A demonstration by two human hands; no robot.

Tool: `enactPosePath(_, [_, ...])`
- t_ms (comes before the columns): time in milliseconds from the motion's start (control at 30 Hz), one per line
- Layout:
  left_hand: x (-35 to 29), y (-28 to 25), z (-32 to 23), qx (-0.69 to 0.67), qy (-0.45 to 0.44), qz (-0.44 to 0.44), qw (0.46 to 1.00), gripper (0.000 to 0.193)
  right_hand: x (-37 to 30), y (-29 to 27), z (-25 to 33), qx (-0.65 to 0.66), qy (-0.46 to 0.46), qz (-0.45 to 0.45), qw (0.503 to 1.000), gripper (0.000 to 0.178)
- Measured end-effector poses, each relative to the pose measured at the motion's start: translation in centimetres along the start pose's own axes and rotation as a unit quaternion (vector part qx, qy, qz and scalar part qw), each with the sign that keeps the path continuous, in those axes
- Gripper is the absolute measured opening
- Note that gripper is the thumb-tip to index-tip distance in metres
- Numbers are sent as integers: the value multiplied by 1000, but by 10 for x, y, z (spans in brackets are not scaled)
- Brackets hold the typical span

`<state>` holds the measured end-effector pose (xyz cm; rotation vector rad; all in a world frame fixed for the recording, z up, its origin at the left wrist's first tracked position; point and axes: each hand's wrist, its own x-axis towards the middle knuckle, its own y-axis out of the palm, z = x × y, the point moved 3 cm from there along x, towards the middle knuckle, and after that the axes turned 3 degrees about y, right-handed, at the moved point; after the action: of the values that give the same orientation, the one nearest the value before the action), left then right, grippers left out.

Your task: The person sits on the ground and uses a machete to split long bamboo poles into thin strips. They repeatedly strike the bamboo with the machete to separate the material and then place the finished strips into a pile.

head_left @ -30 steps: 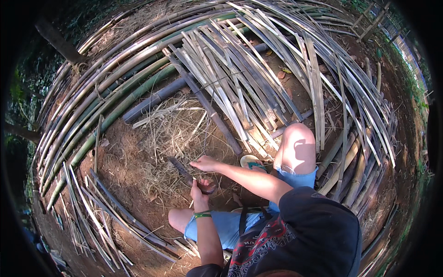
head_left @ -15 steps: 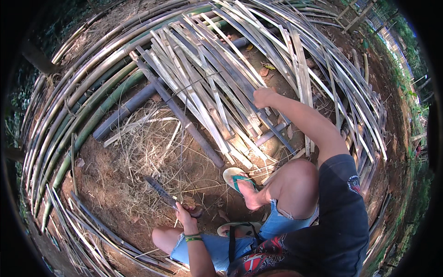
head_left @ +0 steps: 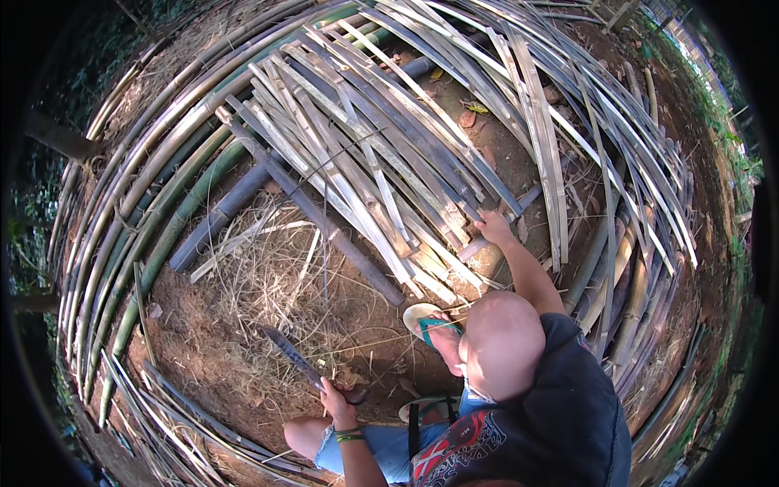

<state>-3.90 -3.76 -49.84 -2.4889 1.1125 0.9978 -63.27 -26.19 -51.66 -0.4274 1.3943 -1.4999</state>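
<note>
My left hand (head_left: 337, 403) is closed round a machete (head_left: 292, 355). Its dark blade points up and to the left over the ground, and the brown handle end sticks out beside my fist. My right hand (head_left: 494, 228) reaches forward to the near end of a pile of split bamboo strips (head_left: 357, 162). Its fingers are curled at the end of a dark strip (head_left: 463, 203) and seem to grip it; the fingertips are partly hidden. The strips lie close together, slanting away to the far left, across bamboo poles.
Long green bamboo poles (head_left: 146, 304) curve along the left side. More split strips (head_left: 641, 174) are heaped at the right. A thick dark pole (head_left: 357, 252) lies left of the pile, beside dry shavings (head_left: 260, 280). My sandalled foot (head_left: 438, 329) rests near the strip ends.
My right hand has come nearer to me along the strips, and the dark strip that stuck out toward my knee now lies farther back. The machete stays in my left hand.
</note>
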Motion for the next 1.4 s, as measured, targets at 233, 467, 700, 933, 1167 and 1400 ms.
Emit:
enactPosePath(233, [-3,-2,-5,18,-1,-24,1000,31,-31,-26,8,101,-44,-25,994,38])
enactPosePath(467, [0,-2,-4,10,3,-29,1000,29,-104,-158,44,-10,-147,-336,930,22])
enactPosePath(700, [8,5,9,-19,16,-1,1000,28,-141,-212,-6,188,-53,-189,962,26])
enactPosePath(933, [8,6,4,-45,-5,5,999,27,-117,-172,17,460,-120,-94,875,28])
enactPosePath(1167, [9,-3,-2,-60,-30,1,998,29,-82,-150,108,544,-137,-44,827,33])
enactPosePath(1400, [3,-7,-10,-41,-29,21,999,29,-28,-145,216,500,-197,-6,843,35])
